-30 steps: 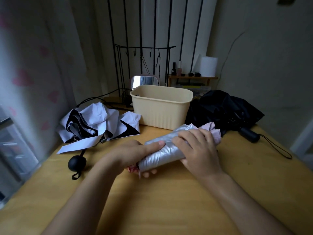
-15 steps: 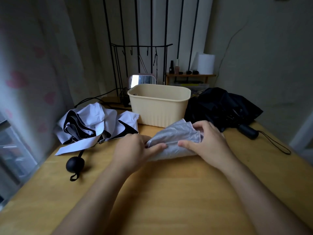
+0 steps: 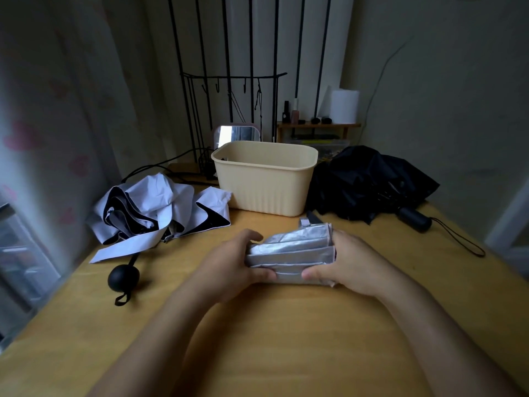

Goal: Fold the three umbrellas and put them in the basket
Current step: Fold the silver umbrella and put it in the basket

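Left hand (image 3: 232, 265): fingers and thumb curled round one end of the silver umbrella (image 3: 289, 250). Right hand (image 3: 353, 265): same grip, opposite end, thumb nearest. Forearms (image 3: 160, 339): bare, stretched forward, converging toward the hands.

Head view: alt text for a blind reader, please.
Left hand and right hand grip the ends of a pleated silver umbrella at a wooden table. Behind: a cream basket, a loose white umbrella left of it, a black umbrella right.
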